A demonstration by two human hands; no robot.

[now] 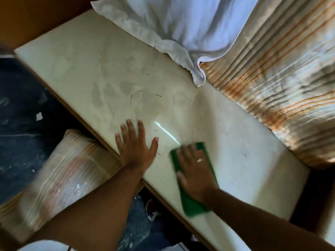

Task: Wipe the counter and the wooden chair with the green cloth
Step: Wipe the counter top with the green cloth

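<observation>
A pale cream counter (pixel 87 69) with a brown edge runs diagonally across the head view, with faint smudges and thin dark marks on it. My right hand (pixel 194 169), a ring on one finger, lies flat on top of the green cloth (pixel 195 203) and presses it onto the counter near the front edge. My left hand (pixel 136 144) rests flat on the bare counter just left of the cloth, fingers spread, holding nothing. No wooden chair is in view.
A white cloth (pixel 181 24) lies bunched on the counter's far end. A striped orange and beige curtain (pixel 281 73) hangs along the counter's right side. A striped cushion (pixel 72 163) sits below the front edge, over a dark floor (pixel 23 105).
</observation>
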